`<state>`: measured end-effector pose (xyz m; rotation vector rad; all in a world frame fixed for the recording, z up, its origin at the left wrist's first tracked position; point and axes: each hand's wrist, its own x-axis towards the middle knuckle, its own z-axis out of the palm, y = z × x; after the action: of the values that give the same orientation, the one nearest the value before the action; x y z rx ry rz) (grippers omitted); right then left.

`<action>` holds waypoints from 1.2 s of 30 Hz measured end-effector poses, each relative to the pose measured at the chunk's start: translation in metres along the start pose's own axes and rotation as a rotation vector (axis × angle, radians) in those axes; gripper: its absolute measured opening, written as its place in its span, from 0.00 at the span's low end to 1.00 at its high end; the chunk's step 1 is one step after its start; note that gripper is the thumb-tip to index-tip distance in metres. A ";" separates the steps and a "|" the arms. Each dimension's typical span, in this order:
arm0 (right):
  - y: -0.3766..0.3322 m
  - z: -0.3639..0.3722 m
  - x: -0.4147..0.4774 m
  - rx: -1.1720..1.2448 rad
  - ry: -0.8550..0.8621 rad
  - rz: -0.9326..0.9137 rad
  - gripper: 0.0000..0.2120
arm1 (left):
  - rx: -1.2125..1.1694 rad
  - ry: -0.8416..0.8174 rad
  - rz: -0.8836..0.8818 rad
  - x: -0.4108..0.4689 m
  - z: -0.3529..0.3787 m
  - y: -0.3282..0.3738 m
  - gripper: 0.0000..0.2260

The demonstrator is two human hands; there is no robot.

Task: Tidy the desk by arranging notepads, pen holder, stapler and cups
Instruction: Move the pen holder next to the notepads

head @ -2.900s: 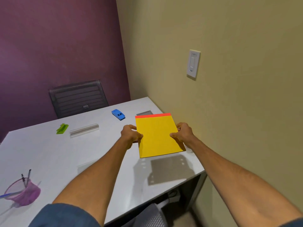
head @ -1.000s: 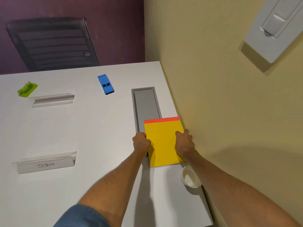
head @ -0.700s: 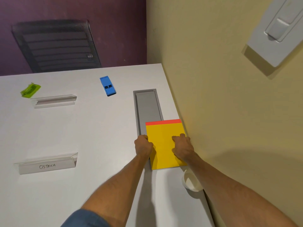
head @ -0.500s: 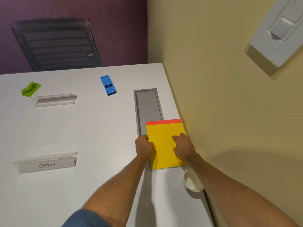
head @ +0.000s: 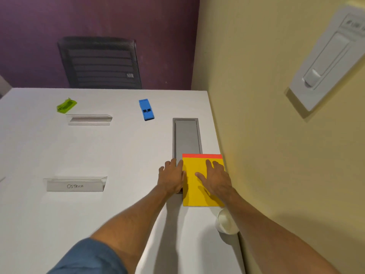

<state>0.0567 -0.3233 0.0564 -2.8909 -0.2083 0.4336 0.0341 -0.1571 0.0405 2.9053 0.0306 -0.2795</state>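
Note:
A yellow notepad [head: 194, 167] with a red top band lies flat on the white desk [head: 122, 155] against the right wall. My right hand [head: 216, 179] rests flat on it, fingers spread. My left hand [head: 171, 177] lies flat on the desk, its fingers touching the pad's left edge. A white cup [head: 226, 224] stands just behind the pad's near edge, partly hidden by my right forearm. A blue stapler [head: 146, 109] and a green stapler [head: 66, 105] lie at the far side.
A grey cable hatch [head: 186, 137] is set in the desk, its near end under the pad. Two clear name stands [head: 89, 120], [head: 76, 184] sit at the left. A black mesh chair [head: 98, 62] stands behind the desk.
The pad went from being held in the air to lying on the desk by the wall. Both hands have opened flat, the left at its edge, the right on top.

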 end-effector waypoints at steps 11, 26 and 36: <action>-0.102 -0.044 -0.038 -0.117 0.136 -0.329 0.36 | 0.164 0.094 -0.164 -0.091 -0.089 -0.057 0.30; -0.296 -0.038 -0.142 -0.128 0.142 -0.697 0.37 | 0.178 0.238 -0.472 -0.274 -0.164 -0.199 0.30; -0.448 0.019 -0.262 -0.001 0.124 -0.758 0.37 | 0.172 0.247 -0.558 -0.434 -0.178 -0.322 0.31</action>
<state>-0.2455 0.0690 0.2122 -2.5556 -1.2085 0.1096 -0.3724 0.1965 0.2239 3.0198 0.9040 -0.0047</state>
